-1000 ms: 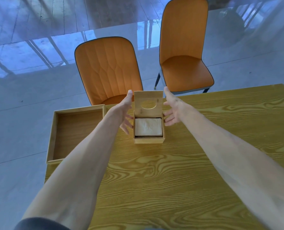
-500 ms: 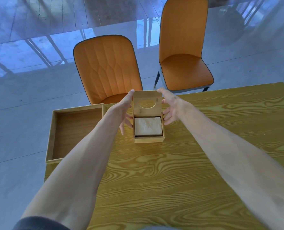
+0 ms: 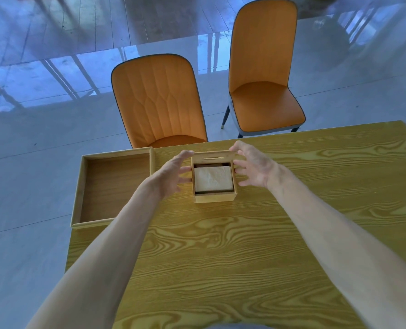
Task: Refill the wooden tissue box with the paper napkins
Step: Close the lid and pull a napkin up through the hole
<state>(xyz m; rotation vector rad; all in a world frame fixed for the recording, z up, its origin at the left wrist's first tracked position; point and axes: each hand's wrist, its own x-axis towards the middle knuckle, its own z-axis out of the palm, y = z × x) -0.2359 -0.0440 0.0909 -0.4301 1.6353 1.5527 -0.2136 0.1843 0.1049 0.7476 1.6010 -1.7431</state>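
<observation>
A small wooden tissue box stands on the yellow wooden table, near its far edge. A stack of pale paper napkins lies inside it. Its hinged lid, with an oval slot, leans forward over the opening, about half lowered. My left hand is at the box's left side, thumb on the lid's left corner. My right hand is at the right side, thumb and forefinger on the lid's right corner, other fingers spread.
An empty wooden tray overhangs the table's far left corner. Two orange chairs stand beyond the table, one just behind the tray and box, the other further right. Glossy grey floor surrounds the table.
The lid stood upright a second ago and has tipped forward over the napkins. Both hands closed in from beside the lid onto its top corners.
</observation>
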